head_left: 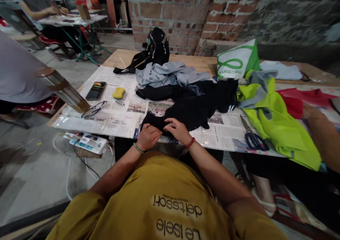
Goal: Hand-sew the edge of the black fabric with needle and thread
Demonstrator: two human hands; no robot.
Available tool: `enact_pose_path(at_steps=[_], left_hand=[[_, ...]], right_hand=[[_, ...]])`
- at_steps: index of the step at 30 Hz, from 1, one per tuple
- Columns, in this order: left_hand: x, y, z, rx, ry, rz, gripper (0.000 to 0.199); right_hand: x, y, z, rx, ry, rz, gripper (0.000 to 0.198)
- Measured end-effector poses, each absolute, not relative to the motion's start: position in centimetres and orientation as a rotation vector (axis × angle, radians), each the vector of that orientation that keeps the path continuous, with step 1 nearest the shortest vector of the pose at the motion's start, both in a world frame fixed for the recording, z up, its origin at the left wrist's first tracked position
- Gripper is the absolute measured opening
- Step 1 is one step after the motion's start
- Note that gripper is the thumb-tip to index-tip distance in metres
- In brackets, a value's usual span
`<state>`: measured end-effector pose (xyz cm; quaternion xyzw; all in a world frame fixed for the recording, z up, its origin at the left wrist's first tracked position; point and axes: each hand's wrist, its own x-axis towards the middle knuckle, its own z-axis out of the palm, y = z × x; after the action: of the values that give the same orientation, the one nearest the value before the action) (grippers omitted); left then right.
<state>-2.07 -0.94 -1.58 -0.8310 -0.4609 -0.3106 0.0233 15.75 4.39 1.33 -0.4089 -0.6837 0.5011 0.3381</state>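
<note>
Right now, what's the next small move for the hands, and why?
Probably ease the left hand slightly away from the right hand to flatten the crumpled black cloth: both hands sit close together at its near edge, and it lies bunched.

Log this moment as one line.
left hand: touching black cloth garment | right hand: touching same garment | dark-handled metal scissors: untouched

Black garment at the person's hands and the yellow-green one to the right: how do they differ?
The black garment is dark, while the yellow-green garment is bright, with grey areas. The left hand and right hand are at the black garment; neither touches the yellow-green garment. Both lie rumpled on the newspaper-covered table.
</note>
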Motion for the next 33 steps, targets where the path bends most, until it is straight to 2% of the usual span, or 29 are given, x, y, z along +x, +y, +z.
enact_pose_path(at_steps=[2, 4, 13, 19, 28, 30, 33], left_hand=[[-2.1, -0.9, -1.6, -2.573, -1.442, -0.986, 0.017], [-2.1, -0.9, -1.6, -2.566, -1.459, -1.005, 0.017], [-2.1, -0.8, -1.7, -2.548, -1.45, -1.043, 0.017], [-2.1, -0.7, -2.0, -2.546, -1.448, -1.037, 0.016], [-2.2, -0.2, -1.3, -2.522, -1.641, -1.242, 0.013], [-2.3, 0.0, -1.0, -2.556, -1.734, -1.306, 0.012], [-2.5, 0.3, -0.6, -2.584, -1.894, -1.465, 0.011]], right_hand=[[15.4, 4.6, 1.2, -1.079, -1.637, 1.474, 0.013], [15.2, 4.9, 1.1, -1.094, -1.609, 1.512, 0.012], [14.3, 5.2, 1.4, -1.21, -2.009, 1.088, 0.019], [14.1, 4.9, 1.8, -1.195, -2.123, 1.035, 0.021], [14.4, 4.7, 1.1, -1.08, -2.076, 1.072, 0.022], [15.2, 4.8, 1.2, -1.046, -1.947, 0.967, 0.025], [16.7, 4.2, 1.5, -1.005, -1.849, 0.641, 0.022]])
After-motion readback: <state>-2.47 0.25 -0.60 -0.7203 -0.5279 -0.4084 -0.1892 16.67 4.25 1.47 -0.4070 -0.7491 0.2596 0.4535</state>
